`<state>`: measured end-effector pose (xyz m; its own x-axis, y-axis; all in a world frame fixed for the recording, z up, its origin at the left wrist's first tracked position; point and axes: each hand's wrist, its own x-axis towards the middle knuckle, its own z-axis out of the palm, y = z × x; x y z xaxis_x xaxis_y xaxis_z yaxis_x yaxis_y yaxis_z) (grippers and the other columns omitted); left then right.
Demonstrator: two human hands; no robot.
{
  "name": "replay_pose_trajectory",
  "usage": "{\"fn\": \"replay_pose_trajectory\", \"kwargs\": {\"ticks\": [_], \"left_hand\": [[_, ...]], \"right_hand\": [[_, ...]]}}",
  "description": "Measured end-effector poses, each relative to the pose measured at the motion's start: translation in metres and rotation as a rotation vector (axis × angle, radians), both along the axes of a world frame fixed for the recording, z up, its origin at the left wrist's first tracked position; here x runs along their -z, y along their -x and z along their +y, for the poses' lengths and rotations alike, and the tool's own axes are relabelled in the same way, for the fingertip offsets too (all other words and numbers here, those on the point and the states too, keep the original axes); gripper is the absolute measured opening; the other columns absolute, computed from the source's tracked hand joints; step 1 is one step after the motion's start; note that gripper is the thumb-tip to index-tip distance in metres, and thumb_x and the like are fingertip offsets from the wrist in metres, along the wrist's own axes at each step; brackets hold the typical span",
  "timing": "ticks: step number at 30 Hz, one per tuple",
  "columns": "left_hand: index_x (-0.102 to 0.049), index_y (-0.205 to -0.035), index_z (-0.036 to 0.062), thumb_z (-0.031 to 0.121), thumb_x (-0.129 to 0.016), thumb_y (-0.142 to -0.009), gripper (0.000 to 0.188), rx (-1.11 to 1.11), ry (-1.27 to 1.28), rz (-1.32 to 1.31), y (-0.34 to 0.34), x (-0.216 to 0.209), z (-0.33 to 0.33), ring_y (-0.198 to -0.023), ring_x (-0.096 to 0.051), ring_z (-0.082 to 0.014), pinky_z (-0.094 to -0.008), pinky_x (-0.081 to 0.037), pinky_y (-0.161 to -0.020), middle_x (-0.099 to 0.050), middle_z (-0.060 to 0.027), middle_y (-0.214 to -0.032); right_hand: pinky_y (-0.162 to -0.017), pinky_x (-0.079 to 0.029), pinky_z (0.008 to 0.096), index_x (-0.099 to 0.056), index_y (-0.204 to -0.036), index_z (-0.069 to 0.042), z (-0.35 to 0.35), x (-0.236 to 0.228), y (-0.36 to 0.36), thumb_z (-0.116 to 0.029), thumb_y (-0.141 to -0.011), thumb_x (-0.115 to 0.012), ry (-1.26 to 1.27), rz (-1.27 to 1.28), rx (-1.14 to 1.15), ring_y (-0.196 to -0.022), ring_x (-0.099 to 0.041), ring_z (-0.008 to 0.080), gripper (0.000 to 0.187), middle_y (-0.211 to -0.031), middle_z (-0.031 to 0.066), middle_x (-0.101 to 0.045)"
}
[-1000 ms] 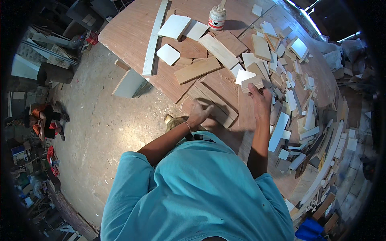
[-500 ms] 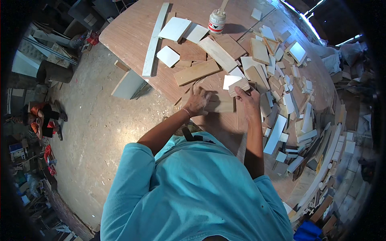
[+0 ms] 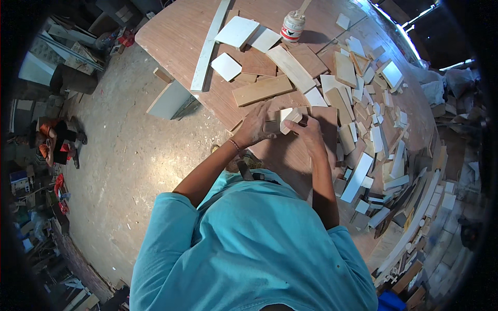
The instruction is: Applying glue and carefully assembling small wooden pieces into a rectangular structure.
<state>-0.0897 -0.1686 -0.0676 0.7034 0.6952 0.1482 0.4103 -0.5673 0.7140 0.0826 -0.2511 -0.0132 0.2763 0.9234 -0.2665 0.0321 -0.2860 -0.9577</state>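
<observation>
My right hand [image 3: 309, 132] pinches a small wooden block [image 3: 291, 121] with a pale face over the near edge of the table. Close by on the left, my left hand [image 3: 251, 127] curls round the end of a flat wooden board [image 3: 271, 126]. The block stands in front of part of this board, and whether the two touch I cannot tell. Beyond my hands lies a longer light wood strip [image 3: 263, 91]. Another pale strip [image 3: 291, 67] slants across darker boards behind it.
A jar [image 3: 292, 27] with a stick in it stands at the far side of the table [image 3: 171, 31]. Many wood offcuts [image 3: 358, 176] pile up on the right. A long white strip [image 3: 210, 46] lies at the far left. A person [image 3: 49, 140] sits low on the left.
My right hand has moved left with the block, toward my left hand. My left fingers, blurred over the flat board before, now curl round its end. The view has shifted slightly.
</observation>
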Motion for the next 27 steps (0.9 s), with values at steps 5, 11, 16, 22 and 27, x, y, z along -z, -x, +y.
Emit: {"fn": "replay_pose_trajectory", "kwargs": {"ticks": [5, 11, 16, 22, 27], "left_hand": [[-0.021, -0.128, 0.0037, 0.018, -0.076, -0.052, 0.095, 0.113, 0.145, -0.056, 0.0, 0.003, 0.005, -0.11, -0.041, -0.0291, -0.0354, -0.034, -0.093, -0.041, -0.0181, -0.118], [-0.026, -0.127, 0.0043, 0.02, -0.074, -0.056, 0.086, 0.184, 0.018, -0.026, 0.006, 0.025, 0.009, -0.095, -0.05, -0.0284, -0.0343, -0.043, -0.082, -0.051, -0.016, -0.102], [-0.029, -0.125, 0.0042, 0.018, -0.072, -0.064, 0.077, -0.103, 0.764, -0.212, 0.032, 0.009, -0.009, -0.093, -0.052, -0.0228, -0.0313, -0.043, -0.08, -0.05, -0.0154, -0.1], [-0.027, -0.125, -0.0023, 0.022, -0.064, -0.066, 0.074, -0.319, 0.942, -0.408, 0.107, 0.014, -0.023, -0.083, -0.053, -0.0195, -0.0288, -0.044, -0.074, -0.051, -0.0143, -0.091], [-0.023, -0.127, -0.005, 0.021, -0.057, -0.072, 0.069, -0.141, 0.88, -0.045, 0.122, 0.016, -0.029, -0.079, -0.052, -0.0179, -0.0275, -0.043, -0.068, -0.052, -0.0108, -0.087]], "right_hand": [[-0.064, -0.044, 0.0259, -0.058, -0.09, -0.002, 0.01, 0.01, 0.004, -0.027, -0.067, -0.07, 0.133, 0.262, -0.017, -0.073, -0.055, 0.015, 0.036, -0.082, 0.0073, -0.06], [-0.072, -0.043, 0.0356, -0.048, -0.103, -0.003, 0.01, 0.03, -0.003, -0.031, -0.074, -0.063, 0.128, 0.879, 0.1, -0.084, -0.052, 0.0262, 0.043, -0.098, 0.0117, -0.053], [-0.077, -0.04, 0.0374, -0.046, -0.105, -0.003, 0.005, 0.047, -0.006, -0.037, -0.075, -0.06, 0.016, 1.102, 0.001, -0.09, -0.05, 0.0259, 0.048, -0.097, 0.0117, -0.053], [-0.077, -0.042, 0.0342, -0.047, -0.105, -0.003, 0.013, 0.071, 0.004, -0.025, -0.073, -0.064, -0.049, 0.859, 0.004, -0.089, -0.051, 0.0208, 0.042, -0.097, 0.0086, -0.054], [-0.076, -0.043, 0.0295, -0.048, -0.102, -0.001, 0.024, 0.063, 0.044, -0.015, -0.062, -0.072, -0.137, -0.036, -0.19, -0.086, -0.055, 0.0189, 0.049, -0.093, 0.0093, -0.057]]}}
